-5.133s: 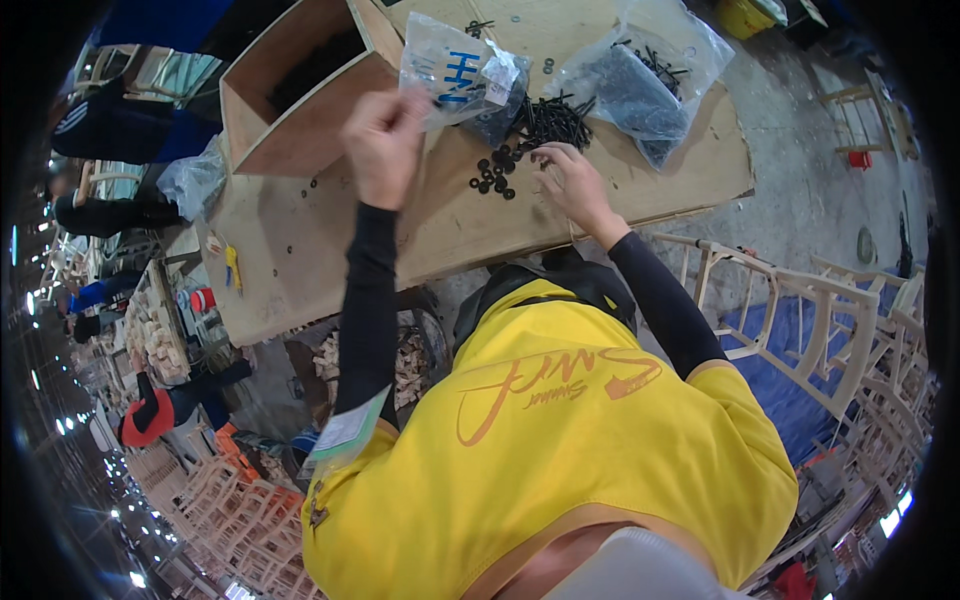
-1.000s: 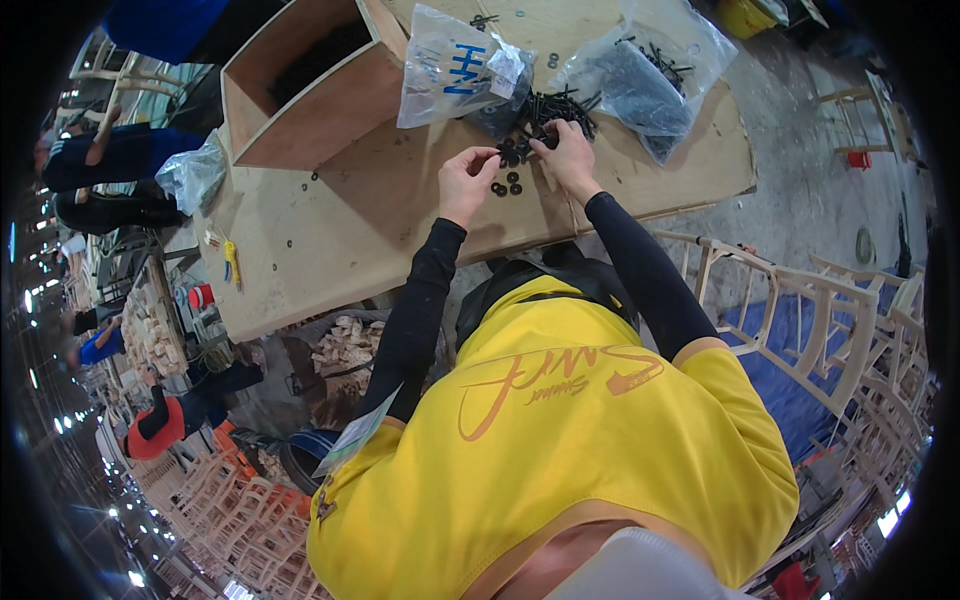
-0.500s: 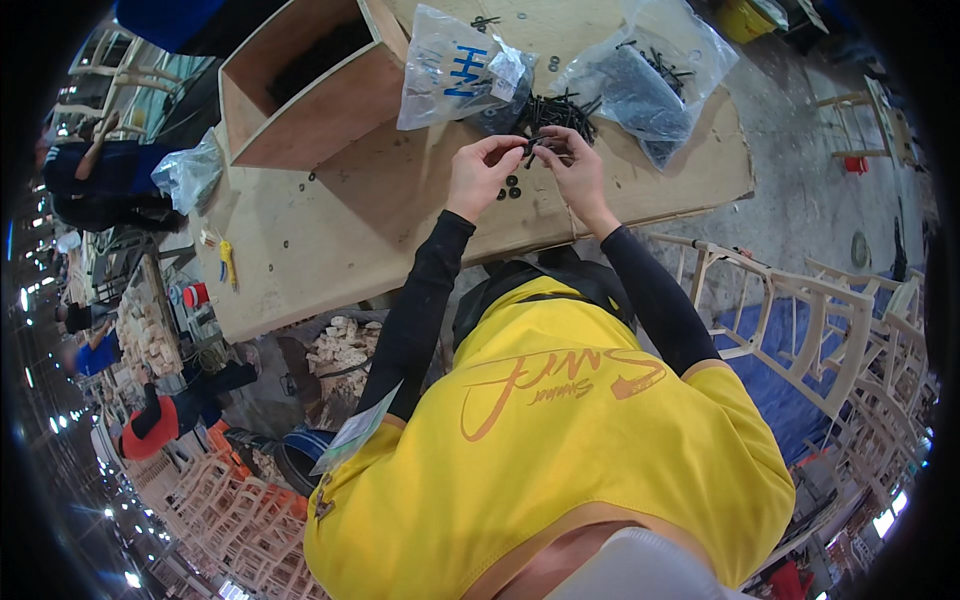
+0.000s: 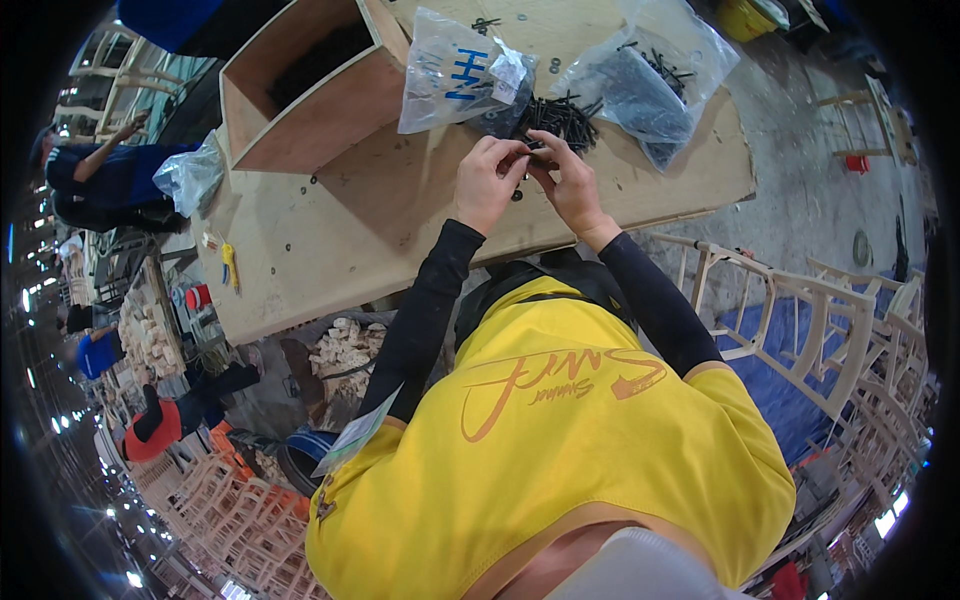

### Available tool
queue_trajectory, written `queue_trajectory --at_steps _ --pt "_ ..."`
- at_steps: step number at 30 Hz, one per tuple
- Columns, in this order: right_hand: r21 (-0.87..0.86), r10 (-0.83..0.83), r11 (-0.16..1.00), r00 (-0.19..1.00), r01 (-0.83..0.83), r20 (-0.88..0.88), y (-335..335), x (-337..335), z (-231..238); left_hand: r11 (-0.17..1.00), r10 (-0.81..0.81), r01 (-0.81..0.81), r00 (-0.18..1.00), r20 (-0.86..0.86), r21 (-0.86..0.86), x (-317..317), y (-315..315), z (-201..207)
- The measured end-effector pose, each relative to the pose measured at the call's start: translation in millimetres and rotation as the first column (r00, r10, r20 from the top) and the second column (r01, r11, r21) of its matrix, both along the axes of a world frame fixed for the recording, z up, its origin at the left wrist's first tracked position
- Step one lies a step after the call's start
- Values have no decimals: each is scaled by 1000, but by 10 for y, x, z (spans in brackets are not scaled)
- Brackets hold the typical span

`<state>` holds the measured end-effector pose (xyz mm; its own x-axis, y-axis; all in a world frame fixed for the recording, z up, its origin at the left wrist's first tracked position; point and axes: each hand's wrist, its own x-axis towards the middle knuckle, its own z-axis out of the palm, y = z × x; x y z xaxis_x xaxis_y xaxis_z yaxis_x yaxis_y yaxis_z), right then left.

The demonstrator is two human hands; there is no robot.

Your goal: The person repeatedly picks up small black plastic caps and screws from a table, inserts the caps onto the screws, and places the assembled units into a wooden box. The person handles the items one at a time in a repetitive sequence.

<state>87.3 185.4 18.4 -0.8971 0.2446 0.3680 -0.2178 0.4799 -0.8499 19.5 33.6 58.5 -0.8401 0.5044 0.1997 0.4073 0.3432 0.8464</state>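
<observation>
My left hand (image 4: 487, 182) and my right hand (image 4: 574, 190) meet over the near part of the table, fingertips pinched together. Between them is a small dark piece that looks like a black bolt (image 4: 541, 158), mostly covered by the fingers. Just beyond the fingertips lies a loose pile of black bolts (image 4: 565, 120). A black washer (image 4: 517, 195) shows on the wood beside my left hand. A clear plastic bag (image 4: 432, 85) with blue marking stands left of the pile. Another clear bag (image 4: 640, 105), holding dark hardware, lies to its right.
An open wooden box (image 4: 310, 125) with dark contents stands on the wooden table (image 4: 350, 240). A yellow-handled tool (image 4: 229, 265) lies near the left edge. Wooden chair frames (image 4: 790, 300) stand at right. A co-worker (image 4: 115, 170) is beyond the table's left side.
Both hands have drawn slightly closer to me and nearer each other, with the pinched piece. My left hand now covers some of the washers that showed before.
</observation>
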Motion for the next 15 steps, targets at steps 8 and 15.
queue_trajectory --at_steps 8,15 --pt "20 15 1000 999 -14 -39 -31 -15 81 968 2 -145 822 570 206 -75 -110 -280" --pt "45 53 998 997 -50 -63 -16 -21 74 990 9 -37 980 200 138 0 -113 -103"
